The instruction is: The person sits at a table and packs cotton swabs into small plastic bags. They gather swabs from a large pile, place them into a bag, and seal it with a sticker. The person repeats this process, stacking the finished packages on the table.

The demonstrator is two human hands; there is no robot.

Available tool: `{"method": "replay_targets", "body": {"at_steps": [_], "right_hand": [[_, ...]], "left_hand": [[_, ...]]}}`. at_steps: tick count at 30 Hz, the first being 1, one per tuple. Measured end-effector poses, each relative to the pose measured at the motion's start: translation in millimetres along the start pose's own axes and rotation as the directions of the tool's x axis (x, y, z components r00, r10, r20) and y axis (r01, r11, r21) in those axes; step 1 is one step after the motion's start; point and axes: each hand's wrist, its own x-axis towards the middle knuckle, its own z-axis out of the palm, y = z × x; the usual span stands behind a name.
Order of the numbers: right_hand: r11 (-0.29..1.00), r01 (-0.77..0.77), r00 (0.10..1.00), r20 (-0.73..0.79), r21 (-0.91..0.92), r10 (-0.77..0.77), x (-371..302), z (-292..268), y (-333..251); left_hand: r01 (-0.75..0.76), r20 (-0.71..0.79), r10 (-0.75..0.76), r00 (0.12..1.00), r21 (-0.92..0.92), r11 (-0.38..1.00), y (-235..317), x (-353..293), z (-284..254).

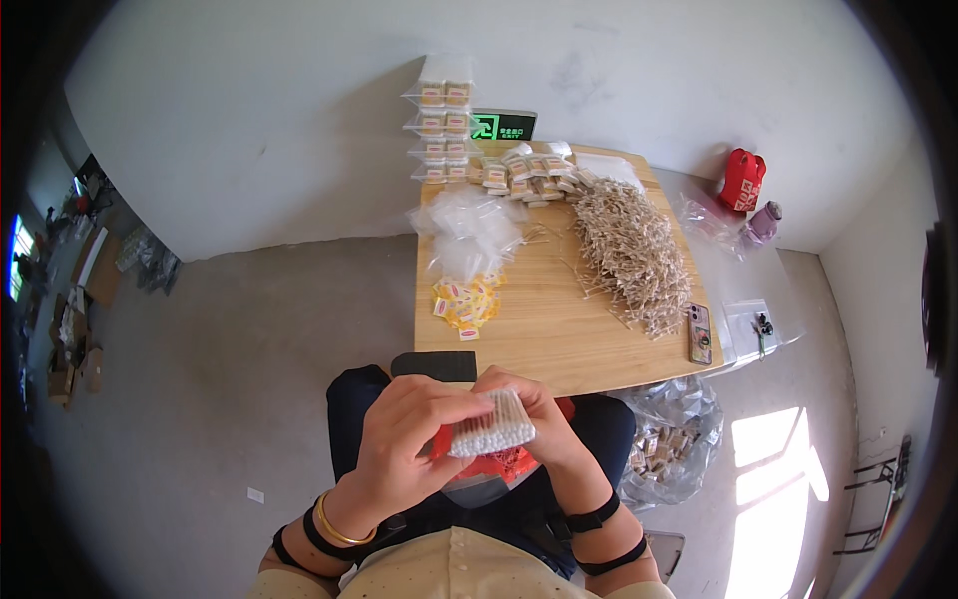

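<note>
Above my lap, a block of cotton swabs [496,431] is held between both hands, its white tips facing me. My left hand [407,427] grips its left side, with fingers lying across the top. Around the right and far side curls my right hand [539,411]. Whether a clear bag wraps the swabs, I cannot tell. Below them, red plastic [507,463] shows in my lap. On the table [539,349] ahead lie yellow-and-white paper labels [465,303], clear plastic bags [467,232] and a large heap of loose swabs [639,255].
Packed swabs [534,175] are piled at the table's back, beside a tall stack of packs [444,120]. A phone [700,333] lies at the right edge. A plastic sack of packs [671,444] stands on the floor. A red bag [742,182] and purple cup [764,222] are farther right.
</note>
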Motion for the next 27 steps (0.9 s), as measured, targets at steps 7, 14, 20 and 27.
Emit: {"method": "replay_targets", "body": {"at_steps": [7,14,20,27], "right_hand": [[0.998,-0.053,0.968,-0.247,-0.037,0.042,-2,-15,9],[1.0,-0.002,0.871,-0.491,-0.025,-0.01,17,-14,0],[0.959,-0.282,0.884,-0.399,-0.039,0.244,8,-29,44],[0.902,-0.429,0.741,-0.549,0.057,0.387,11,-78,81]], "left_hand": [[0.411,0.005,-0.424,0.906,-0.261,0.874,-28,-7,13],[0.639,0.36,-0.58,0.731,-0.661,0.393,-88,-35,46],[0.687,0.318,-0.747,0.583,-0.683,0.246,-109,-36,81],[0.732,0.387,-0.72,0.576,-0.635,0.245,-144,-43,106]]}}
